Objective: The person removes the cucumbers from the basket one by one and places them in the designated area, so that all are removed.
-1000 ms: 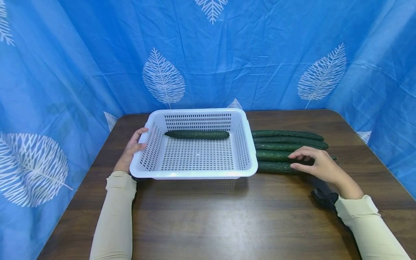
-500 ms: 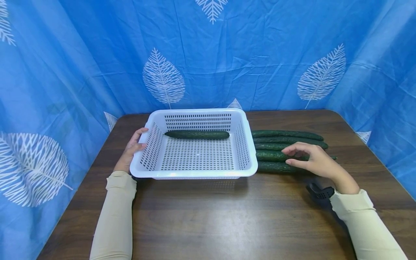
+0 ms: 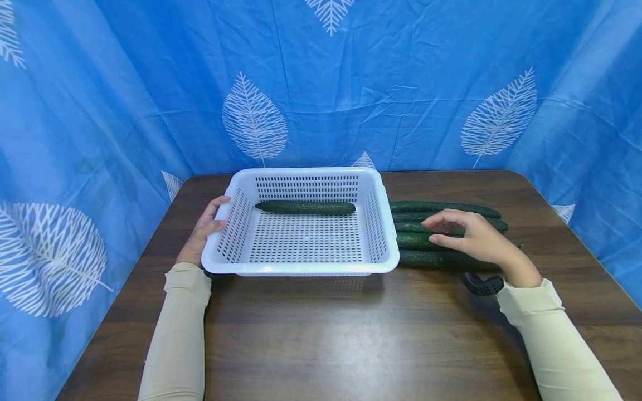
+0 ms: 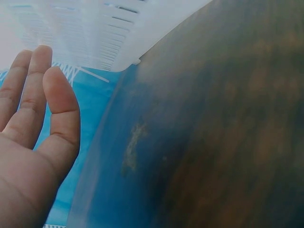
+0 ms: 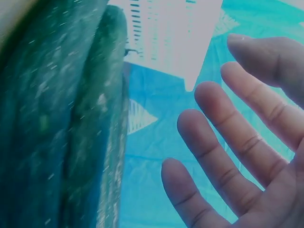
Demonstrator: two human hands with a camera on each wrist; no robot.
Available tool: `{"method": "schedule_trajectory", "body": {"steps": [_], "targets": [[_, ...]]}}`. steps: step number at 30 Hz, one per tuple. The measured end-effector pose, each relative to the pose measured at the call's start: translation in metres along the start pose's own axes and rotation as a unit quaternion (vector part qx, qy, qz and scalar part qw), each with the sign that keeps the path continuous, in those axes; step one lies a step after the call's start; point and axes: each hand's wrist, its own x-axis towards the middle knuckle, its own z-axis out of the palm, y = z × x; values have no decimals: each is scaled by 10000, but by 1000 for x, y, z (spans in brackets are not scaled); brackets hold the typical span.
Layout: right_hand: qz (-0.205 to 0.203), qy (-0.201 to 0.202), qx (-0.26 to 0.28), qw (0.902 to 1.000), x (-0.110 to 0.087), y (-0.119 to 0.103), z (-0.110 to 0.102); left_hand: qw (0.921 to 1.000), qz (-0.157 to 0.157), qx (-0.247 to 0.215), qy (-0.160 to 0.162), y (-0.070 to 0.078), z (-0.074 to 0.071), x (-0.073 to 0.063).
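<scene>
A white plastic basket (image 3: 308,268) stands on the table with one cucumber (image 3: 306,208) lying along its far side. My left hand (image 3: 202,231) is at the basket's left end, fingertips right at the outer edge of the rim. In the left wrist view its fingers (image 4: 61,109) are extended beside the slotted wall. Several cucumbers (image 3: 421,258) lie side by side to the right of the basket. Above them hovers my right hand (image 3: 471,236), fingers spread from the thumb and nothing between them. The right wrist view shows its fingers (image 5: 232,128) apart from the cucumbers.
The brown wooden table (image 3: 351,340) runs back to a blue curtain (image 3: 401,83) printed with white leaves. A black wrist device (image 3: 482,284) is strapped below the right hand. The basket overlaps the left ends of the cucumbers in the head view.
My right hand has moved left and slightly toward the back, over the cucumbers. The left hand, the basket and the cucumbers have stayed in place.
</scene>
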Motion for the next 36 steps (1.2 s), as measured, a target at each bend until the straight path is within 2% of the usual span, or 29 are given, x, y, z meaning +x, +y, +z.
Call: {"method": "schedule_trajectory", "body": {"steps": [7,13,20,26,31,36], "targets": [[15,-256,23,9997,17,-6,2,9999,87,-57,-37,-1,-1,-1],[-252,-327,102,9991,31,-11,4,10000,61,-66,6,-1,0,0],[-383,-433,253,9980,46,-20,7,9999,-62,0,140,0,1,-2],[-373,-461,840,9947,56,-24,10,9999,-79,15,122,0,1,-2],[-232,-596,1443,9875,66,-27,13,10000,-13,-46,42,1,1,0],[-48,-756,1856,9797,75,-29,14,9999,-77,35,125,1,1,0]]}}
